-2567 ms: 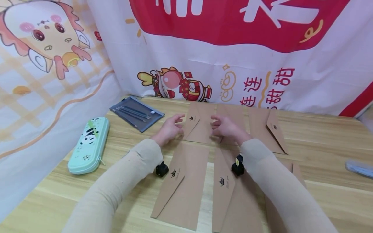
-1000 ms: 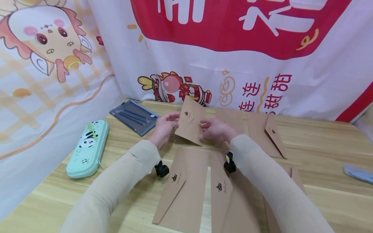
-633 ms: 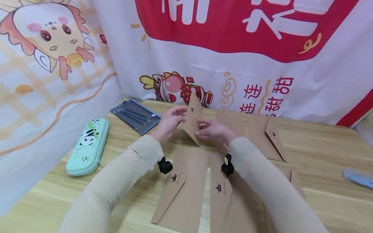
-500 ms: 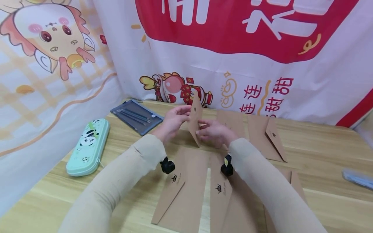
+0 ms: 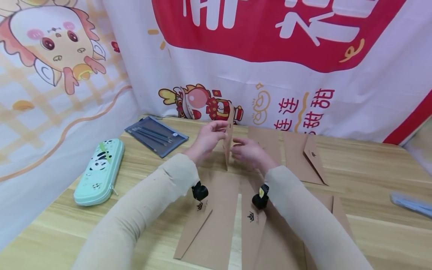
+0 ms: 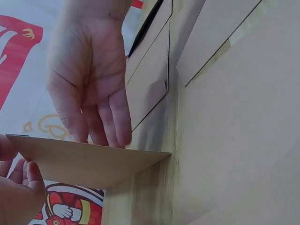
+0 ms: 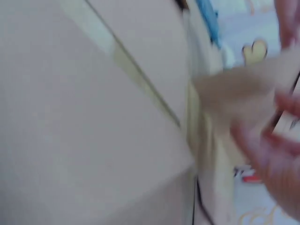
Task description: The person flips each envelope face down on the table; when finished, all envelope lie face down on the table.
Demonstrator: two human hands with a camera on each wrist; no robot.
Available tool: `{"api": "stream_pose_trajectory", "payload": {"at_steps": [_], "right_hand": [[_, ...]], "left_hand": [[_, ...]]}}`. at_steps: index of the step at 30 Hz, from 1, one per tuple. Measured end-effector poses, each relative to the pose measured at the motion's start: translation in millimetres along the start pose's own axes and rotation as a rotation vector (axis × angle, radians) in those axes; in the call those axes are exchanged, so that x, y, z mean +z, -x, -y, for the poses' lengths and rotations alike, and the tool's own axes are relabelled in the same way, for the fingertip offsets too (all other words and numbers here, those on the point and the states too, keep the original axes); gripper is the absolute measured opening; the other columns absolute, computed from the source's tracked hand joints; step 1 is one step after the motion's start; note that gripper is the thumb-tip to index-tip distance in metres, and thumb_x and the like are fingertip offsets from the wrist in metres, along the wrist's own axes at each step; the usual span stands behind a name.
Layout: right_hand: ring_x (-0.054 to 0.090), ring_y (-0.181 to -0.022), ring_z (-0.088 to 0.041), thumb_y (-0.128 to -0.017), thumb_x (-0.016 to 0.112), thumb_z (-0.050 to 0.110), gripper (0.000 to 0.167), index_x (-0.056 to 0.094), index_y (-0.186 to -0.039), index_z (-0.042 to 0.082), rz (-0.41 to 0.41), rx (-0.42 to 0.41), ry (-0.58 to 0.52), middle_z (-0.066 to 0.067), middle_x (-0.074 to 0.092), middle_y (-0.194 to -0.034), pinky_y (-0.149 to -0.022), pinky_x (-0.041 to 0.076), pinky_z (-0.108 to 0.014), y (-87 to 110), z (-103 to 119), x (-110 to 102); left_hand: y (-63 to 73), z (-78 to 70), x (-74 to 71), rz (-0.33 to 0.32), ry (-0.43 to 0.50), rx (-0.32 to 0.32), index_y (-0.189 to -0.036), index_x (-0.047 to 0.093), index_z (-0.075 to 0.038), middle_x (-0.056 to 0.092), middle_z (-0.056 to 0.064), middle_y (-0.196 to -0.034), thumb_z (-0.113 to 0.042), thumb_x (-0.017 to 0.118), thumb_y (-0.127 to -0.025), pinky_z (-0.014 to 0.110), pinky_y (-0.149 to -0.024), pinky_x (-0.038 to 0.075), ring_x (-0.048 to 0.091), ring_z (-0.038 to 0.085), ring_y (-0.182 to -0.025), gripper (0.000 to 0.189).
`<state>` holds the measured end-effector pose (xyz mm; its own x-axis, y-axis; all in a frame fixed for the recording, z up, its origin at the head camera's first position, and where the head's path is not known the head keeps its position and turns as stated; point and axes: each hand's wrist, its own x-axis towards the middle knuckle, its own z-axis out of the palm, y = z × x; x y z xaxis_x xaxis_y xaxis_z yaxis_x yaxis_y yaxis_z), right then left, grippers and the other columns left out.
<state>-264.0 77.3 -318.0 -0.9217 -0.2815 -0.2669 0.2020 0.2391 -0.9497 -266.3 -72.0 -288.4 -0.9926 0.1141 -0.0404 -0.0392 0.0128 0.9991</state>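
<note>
One brown kraft envelope point(image 5: 228, 140) stands upright on its short edge, seen nearly edge-on in the head view. My left hand point(image 5: 210, 138) pinches its left side between thumb and fingers. On the other side, my right hand point(image 5: 249, 152) hovers close with loosely bent fingers and grips nothing. The left wrist view shows the envelope's plain face point(image 6: 89, 164), the left fingers at its end and the right hand point(image 6: 93, 89) reaching toward it from above. In the right wrist view, the right hand point(image 7: 272, 159) is blurred beside the envelope's flap; contact there cannot be told.
Several more kraft envelopes lie flat on the wooden table, including a front-left one point(image 5: 216, 225) and a back-right one point(image 5: 300, 161). At left are a mint panda pencil case point(image 5: 100, 172) and a dark mesh pouch point(image 5: 156, 135) of pencils. A bluish item point(image 5: 411, 204) lies far right.
The envelope, first lying flat in the back row, has been lifted and turned upright until edge-on. My left hand took hold of it and moved right; the right hand's fingers have come off its face.
</note>
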Motion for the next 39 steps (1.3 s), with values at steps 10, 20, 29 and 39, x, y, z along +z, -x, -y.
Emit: {"api": "stream_pose_trajectory", "payload": {"at_steps": [10, 20, 29, 39], "right_hand": [[0.035, -0.133, -0.027, -0.085, 0.059, 0.008, 0.065, 0.030, -0.144, 0.006, -0.341, -0.210, -0.071, -0.015, 0.032, -0.148, -0.107, 0.035, -0.036, 35.1, 10, 30], [0.049, -0.123, -0.022, -0.080, 0.065, 0.000, 0.049, 0.054, -0.128, 0.006, -0.404, -0.253, -0.195, -0.010, 0.053, -0.132, -0.101, 0.041, -0.032, 29.7, -1, 50], [0.060, -0.092, -0.014, -0.081, 0.069, 0.009, 0.021, 0.070, -0.102, 0.009, -0.515, -0.253, -0.185, -0.009, 0.068, -0.106, -0.081, 0.051, -0.026, 33.7, -3, 55], [0.058, -0.078, -0.013, -0.080, 0.070, 0.010, 0.011, 0.072, -0.090, 0.007, -0.608, -0.312, -0.082, -0.005, 0.068, -0.087, -0.064, 0.049, -0.020, 35.3, -6, 58]], "left_hand": [[1.7, 0.0, 3.9, -0.001, 0.006, -0.003, -0.127, 0.053, -0.008, 0.052, 0.005, -0.132, 0.002, 0.052, -0.090, 0.035, -0.101, 0.042, 0.045, 0.021, -0.124, 0.039], [4.0, 2.6, 3.2, 0.000, 0.017, -0.019, -0.128, 0.053, -0.012, 0.052, 0.001, -0.131, -0.002, 0.052, -0.092, 0.037, -0.104, 0.038, 0.045, 0.019, -0.124, 0.038], [4.0, 0.2, 4.0, -0.008, 0.030, -0.048, -0.128, 0.053, -0.016, 0.050, -0.002, -0.133, -0.005, 0.053, -0.092, 0.037, -0.102, 0.041, 0.046, 0.019, -0.123, 0.038], [5.5, 2.1, 4.4, -0.025, 0.037, -0.044, -0.124, 0.056, -0.018, 0.052, -0.001, -0.131, -0.006, 0.054, -0.092, 0.037, -0.100, 0.043, 0.048, 0.019, -0.122, 0.035]]}}
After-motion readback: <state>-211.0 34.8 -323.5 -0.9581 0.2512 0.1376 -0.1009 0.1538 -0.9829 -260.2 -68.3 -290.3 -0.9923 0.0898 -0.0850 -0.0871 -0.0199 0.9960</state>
